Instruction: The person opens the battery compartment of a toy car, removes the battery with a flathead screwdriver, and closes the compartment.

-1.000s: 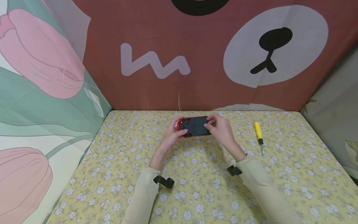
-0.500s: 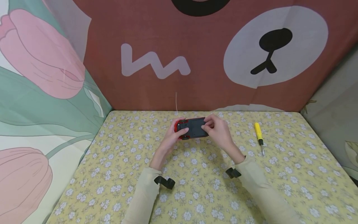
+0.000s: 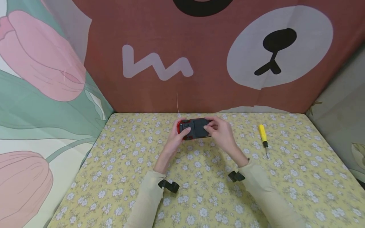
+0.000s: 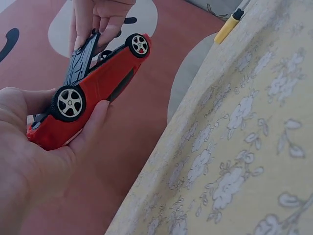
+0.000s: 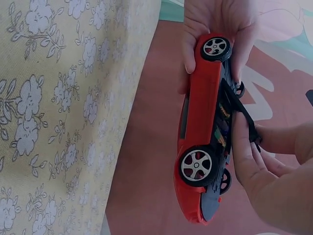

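A red toy car (image 4: 105, 83) is held upside down above the table, its dark underside (image 3: 188, 126) facing up in the head view. My left hand (image 3: 173, 136) grips one end of the car, thumb on the underside and fingers along the body. My right hand (image 3: 223, 131) pinches the black bottom cover (image 5: 239, 107) between thumb and fingers. That cover is tilted away from the car at the right hand's end, while its other end sits close to the underside. Small coloured parts (image 5: 221, 132) show in the gap in the right wrist view. A thin pale wire (image 3: 177, 104) rises beyond the car.
A screwdriver (image 3: 263, 134) with a yellow handle lies on the table to the right of the right hand. Flowered cloth covers the table (image 3: 137, 177). Behind it hangs a brown printed backdrop (image 3: 159, 95), with more printed cloth on both sides.
The right hand has lifted the black cover away from the underside at its end of the car. Both hands and the car have shifted slightly left.
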The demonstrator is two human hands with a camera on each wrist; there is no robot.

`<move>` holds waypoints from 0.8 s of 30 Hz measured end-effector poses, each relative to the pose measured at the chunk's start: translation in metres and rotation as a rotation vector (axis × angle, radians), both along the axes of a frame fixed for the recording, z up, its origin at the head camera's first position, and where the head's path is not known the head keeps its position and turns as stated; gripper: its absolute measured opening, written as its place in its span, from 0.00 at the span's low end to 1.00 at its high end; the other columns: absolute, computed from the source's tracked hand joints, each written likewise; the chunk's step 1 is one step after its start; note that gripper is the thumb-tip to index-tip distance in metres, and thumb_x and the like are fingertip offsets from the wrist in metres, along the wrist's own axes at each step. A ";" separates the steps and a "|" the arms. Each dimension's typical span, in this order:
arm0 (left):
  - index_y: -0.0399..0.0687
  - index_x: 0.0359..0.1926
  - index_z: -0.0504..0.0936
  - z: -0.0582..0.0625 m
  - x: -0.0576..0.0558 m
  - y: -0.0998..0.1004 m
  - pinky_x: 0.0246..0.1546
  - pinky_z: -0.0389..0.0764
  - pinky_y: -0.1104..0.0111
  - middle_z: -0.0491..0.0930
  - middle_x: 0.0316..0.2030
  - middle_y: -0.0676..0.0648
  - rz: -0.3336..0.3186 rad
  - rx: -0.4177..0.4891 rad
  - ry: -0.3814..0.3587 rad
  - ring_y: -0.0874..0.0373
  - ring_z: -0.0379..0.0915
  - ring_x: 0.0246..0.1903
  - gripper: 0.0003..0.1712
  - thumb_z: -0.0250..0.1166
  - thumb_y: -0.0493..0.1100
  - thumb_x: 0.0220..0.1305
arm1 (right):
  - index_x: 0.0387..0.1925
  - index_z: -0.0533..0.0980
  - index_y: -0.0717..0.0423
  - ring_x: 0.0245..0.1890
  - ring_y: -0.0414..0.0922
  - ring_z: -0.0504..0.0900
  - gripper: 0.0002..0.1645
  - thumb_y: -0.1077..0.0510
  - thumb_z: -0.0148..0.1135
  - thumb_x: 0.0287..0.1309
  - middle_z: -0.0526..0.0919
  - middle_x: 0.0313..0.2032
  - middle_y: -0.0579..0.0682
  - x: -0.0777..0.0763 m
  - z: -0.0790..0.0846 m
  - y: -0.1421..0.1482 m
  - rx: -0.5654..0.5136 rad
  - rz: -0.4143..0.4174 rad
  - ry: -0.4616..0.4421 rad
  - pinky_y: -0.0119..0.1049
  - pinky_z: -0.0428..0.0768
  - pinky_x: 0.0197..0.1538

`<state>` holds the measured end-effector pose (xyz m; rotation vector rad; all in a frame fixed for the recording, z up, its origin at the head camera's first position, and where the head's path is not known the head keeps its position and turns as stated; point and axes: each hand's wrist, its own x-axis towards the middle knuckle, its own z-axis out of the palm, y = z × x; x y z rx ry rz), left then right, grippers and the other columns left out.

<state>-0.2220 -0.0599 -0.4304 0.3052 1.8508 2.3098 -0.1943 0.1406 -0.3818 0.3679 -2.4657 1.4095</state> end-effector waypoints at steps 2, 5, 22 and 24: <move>0.44 0.77 0.59 0.001 0.000 0.001 0.54 0.78 0.36 0.67 0.67 0.33 0.005 -0.012 0.017 0.45 0.80 0.51 0.33 0.58 0.36 0.76 | 0.57 0.80 0.67 0.34 0.55 0.87 0.19 0.69 0.67 0.66 0.85 0.36 0.60 0.000 0.001 0.000 0.003 -0.005 -0.001 0.33 0.80 0.30; 0.43 0.77 0.59 0.002 -0.001 0.001 0.52 0.78 0.36 0.53 0.77 0.34 0.017 -0.034 0.047 0.43 0.78 0.54 0.33 0.58 0.36 0.76 | 0.58 0.80 0.67 0.35 0.56 0.87 0.19 0.68 0.66 0.66 0.85 0.36 0.60 0.000 0.002 0.000 0.003 -0.017 -0.008 0.33 0.78 0.29; 0.45 0.72 0.69 -0.001 0.000 -0.002 0.35 0.87 0.45 0.68 0.65 0.39 0.028 0.056 0.123 0.48 0.81 0.44 0.26 0.59 0.35 0.76 | 0.58 0.79 0.69 0.35 0.57 0.88 0.19 0.71 0.65 0.66 0.85 0.36 0.63 -0.001 0.007 -0.004 -0.027 -0.004 -0.055 0.45 0.87 0.34; 0.45 0.71 0.70 -0.002 0.000 -0.002 0.35 0.86 0.41 0.69 0.65 0.39 0.032 0.058 0.121 0.49 0.81 0.43 0.26 0.59 0.35 0.76 | 0.58 0.79 0.69 0.35 0.57 0.88 0.19 0.71 0.65 0.66 0.85 0.37 0.63 -0.001 0.008 -0.004 -0.033 0.007 -0.067 0.45 0.87 0.34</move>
